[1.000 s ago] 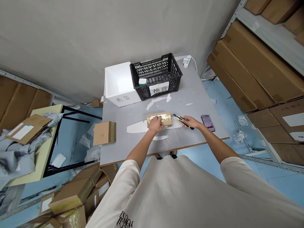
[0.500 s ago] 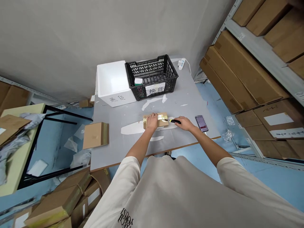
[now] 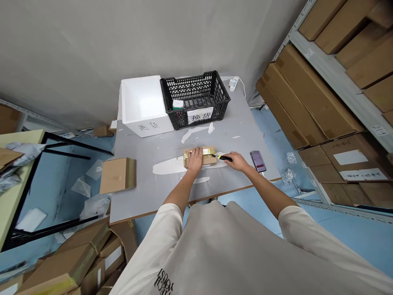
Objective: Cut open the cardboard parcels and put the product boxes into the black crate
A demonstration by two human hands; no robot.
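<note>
On the grey table (image 3: 147, 200) lies a small cardboard box (image 3: 210, 159) with shiny yellowish tape and a white label on its top. My left hand (image 3: 195, 159) grips this box from above, covering its left part. In my right hand (image 3: 236, 161) is a black and yellow utility knife (image 3: 221, 157), pointing left. Its tip meets the taped top of the box, just right of my left fingers. White torn strips (image 3: 168, 166) lie around and partly beneath the box.
Behind the hands stand a white foam bin (image 3: 155, 127) and a black plastic crate (image 3: 219, 110) with a small item inside. A larger carton (image 3: 113, 176) sits at left, a phone (image 3: 258, 161) at right. A power strip (image 3: 233, 83) lies at the back. Cartons crowd the shelving (image 3: 322, 53).
My right hand has brought the utility knife left from beside the box onto its taped top. My left hand stays on the box. The view has shifted slightly.
</note>
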